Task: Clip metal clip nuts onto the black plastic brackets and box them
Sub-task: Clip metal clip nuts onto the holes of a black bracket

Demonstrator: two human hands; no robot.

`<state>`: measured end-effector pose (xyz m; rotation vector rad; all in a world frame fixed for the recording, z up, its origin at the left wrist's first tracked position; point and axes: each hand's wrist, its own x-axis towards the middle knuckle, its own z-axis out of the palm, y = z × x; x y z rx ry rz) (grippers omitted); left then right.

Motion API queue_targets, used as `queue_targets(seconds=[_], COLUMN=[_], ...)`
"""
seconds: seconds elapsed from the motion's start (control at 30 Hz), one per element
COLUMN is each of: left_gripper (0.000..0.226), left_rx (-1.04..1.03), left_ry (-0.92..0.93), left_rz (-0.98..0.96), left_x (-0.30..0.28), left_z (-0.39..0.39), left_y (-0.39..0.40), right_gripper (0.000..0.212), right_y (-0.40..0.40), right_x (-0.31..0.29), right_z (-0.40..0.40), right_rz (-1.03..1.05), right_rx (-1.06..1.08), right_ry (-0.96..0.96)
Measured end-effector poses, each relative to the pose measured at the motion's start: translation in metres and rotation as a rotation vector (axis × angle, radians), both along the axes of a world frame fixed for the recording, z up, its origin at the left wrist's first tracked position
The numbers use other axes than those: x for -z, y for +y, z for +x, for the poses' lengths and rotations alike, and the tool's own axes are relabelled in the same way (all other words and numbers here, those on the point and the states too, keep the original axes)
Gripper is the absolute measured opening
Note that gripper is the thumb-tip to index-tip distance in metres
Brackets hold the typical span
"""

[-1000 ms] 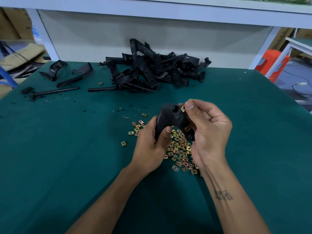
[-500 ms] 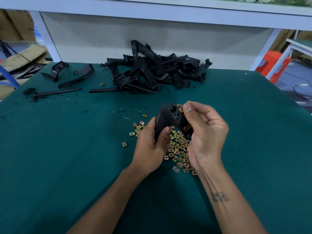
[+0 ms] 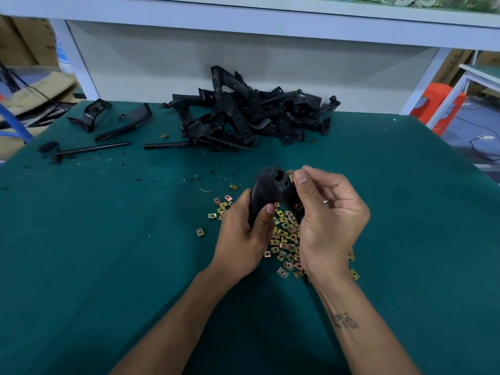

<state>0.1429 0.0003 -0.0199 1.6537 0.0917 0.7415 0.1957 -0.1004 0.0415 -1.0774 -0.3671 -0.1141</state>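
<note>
Right hand [image 3: 328, 212] pinches a clip nut [image 3: 291, 176] at the bracket's [image 3: 267, 190] top edge, thumb on top; your left hand [image 3: 244, 234] grips the bracket's lower end. Bracket is held above the table [image 3: 108, 253], long axis tilted up and away from you, nut on its right side, nearest your right hand. Bracket pile [image 3: 249, 115] lies beyond; loose nuts [image 3: 284, 239] under your hands. No box visible.

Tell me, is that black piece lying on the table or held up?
Held up: both the left hand and right hand grip the black bracket above the clip nuts.
</note>
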Motion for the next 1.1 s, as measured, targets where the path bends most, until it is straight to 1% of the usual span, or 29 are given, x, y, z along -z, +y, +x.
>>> queue_targets(seconds=[0.1, 0.2, 0.43, 0.63, 0.77, 0.83, 1.0, 1.1], left_gripper=[0.028, 0.027, 0.037, 0.031, 0.036, 0.035, 0.034, 0.034], left_rx=[-0.014, -0.012, -0.013, -0.029, -0.022, -0.020, -0.006, -0.015], left_ry=[-0.004, -0.004, 0.012, 0.023, 0.023, 0.015, -0.002, -0.006], left_rz=[0.006, 0.017, 0.018, 0.043, 0.029, 0.031, 0.007, 0.011], left_x=[0.0005, 0.0009, 0.0037, 0.0062, 0.0064, 0.0062, 0.0044, 0.0044], left_z=[-0.0001, 0.0001, 0.0020, 0.0029, 0.0027, 0.0024, 0.0011, 0.0004], left_y=[0.0000, 0.0005, 0.0013, 0.0024, 0.0022, 0.0021, 0.0017, 0.0024], right_gripper=[0.019, 0.018, 0.021, 0.017, 0.020, 0.021, 0.016, 0.023], right_y=[-0.0001, 0.0003, -0.0025, -0.0028, -0.0020, -0.0021, -0.0035, -0.0043], right_x=[0.0011, 0.0025, 0.0025, 0.0030, 0.0032, 0.0033, 0.0035, 0.0029], right_z=[0.0002, 0.0016, 0.0073, 0.0090, 0.0076, 0.0073, 0.0069, 0.0074], right_rz=[-0.038, -0.035, -0.062, -0.021, -0.035, -0.030, -0.048, -0.049], right_rx=[0.007, 0.037, -0.005, -0.014, -0.031, -0.030, -0.049, -0.108], right_ry=[-0.053, -0.051, -0.062, 0.004, -0.028, -0.042, -0.104, -0.109])
